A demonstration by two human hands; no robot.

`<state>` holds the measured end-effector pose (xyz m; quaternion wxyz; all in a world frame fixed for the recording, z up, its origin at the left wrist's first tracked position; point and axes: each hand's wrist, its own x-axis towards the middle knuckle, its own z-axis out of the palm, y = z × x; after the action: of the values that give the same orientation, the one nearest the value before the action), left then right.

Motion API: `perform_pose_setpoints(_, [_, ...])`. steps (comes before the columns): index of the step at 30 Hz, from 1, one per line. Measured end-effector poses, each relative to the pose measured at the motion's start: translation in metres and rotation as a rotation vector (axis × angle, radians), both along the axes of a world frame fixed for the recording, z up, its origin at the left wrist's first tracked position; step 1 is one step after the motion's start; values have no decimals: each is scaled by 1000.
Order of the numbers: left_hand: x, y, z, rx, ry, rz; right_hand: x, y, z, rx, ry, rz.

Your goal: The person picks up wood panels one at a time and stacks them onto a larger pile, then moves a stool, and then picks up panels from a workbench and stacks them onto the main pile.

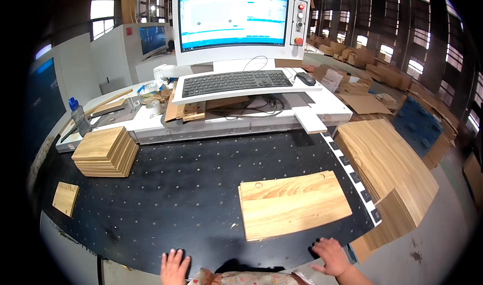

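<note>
Both hands rest flat on the near edge of the black bench (176, 194), fingers spread, nothing in either grip. Left hand (174, 267) sits near centre; right hand (330, 256) lies to the right, just short of the near right corner of the wood panel (292, 203) and not touching it.

The panel lies flat on the bench, right of centre, long side running left to right, with shallow round cuts along its far edge. Judged: laid flat and alone so that it sits within reach of both hands.

Count:
- single panel on the bench: 1
- stack of panels (106, 151), far left on the bench, squared up; layers too fine to count
- small wood piece (66, 198), near left, lying alone: 1
- large pile of sheets (387, 169) off the right end of the bench, fanned and lower than the top, likely stock kept beside the work
- screen (232, 19), straight ahead at the far side: 1
- keyboard (235, 81) on its shelf under the screen: 1
- mouse (305, 78), right of the keyboard: 1
- bottle (79, 117) with blue cap, upright, far left: 1

Loose wood offcuts lie under the keyboard shelf; number unclear.
</note>
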<state>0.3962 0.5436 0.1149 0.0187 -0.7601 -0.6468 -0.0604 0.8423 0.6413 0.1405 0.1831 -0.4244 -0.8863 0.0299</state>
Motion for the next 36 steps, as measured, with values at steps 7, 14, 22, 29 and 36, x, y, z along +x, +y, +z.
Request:
perform_pose_setpoints(7, [16,8,7,106,13,-48,51,22,-54,56,-166,104])
perform_pose_setpoints(14, [12,8,-7,79,123,-48,86,25,-139,400,-526,157])
perform_pose_setpoints(22, [9,7,-7,97,102,-58,52,31,-33,40,-26,128])
perform_pose_setpoints(29, [8,8,-6,88,86,-50,55,32,-52,35,-64,90])
perform_pose_setpoints(36, [11,8,-6,97,114,-58,61,21,-64,1,-89,61])
